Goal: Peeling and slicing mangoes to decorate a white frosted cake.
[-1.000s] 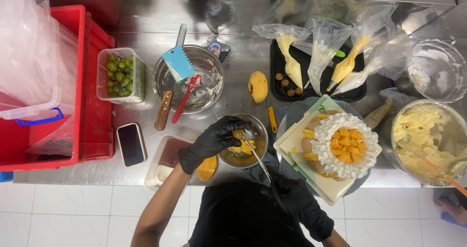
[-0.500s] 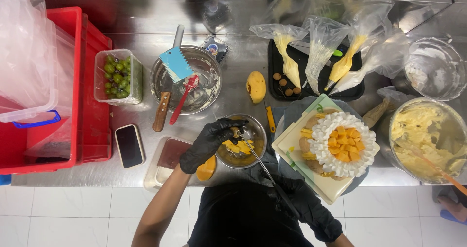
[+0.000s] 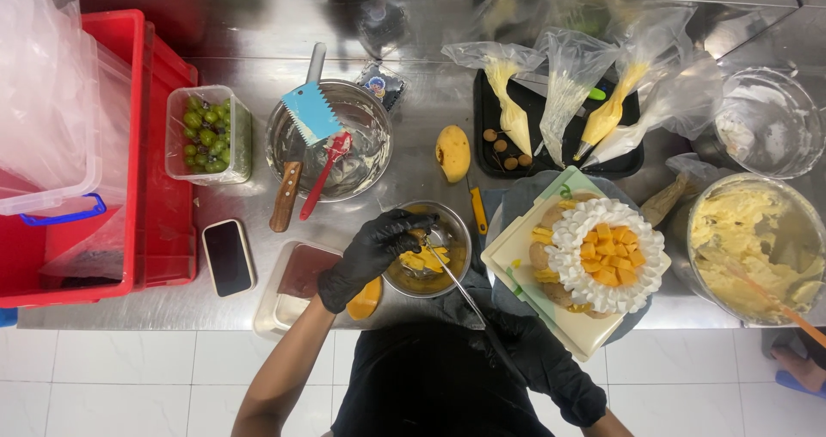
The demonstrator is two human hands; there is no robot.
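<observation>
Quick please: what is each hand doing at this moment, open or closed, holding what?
Left hand: curled on the small bowl rim.
Right hand: closed, holding long tongs.

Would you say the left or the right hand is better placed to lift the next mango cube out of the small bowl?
Left, probably: the left hand reaches into the small bowl over the mango cubes; the right hand holds tongs.

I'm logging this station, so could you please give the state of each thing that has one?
Left hand: gloved, gripping small steel bowl.
Right hand: gloved, holding long spoon.
Cake: cream-ringed, topped with mango cubes.
Piping bags: partly filled.
Phone: screen dark.
</observation>
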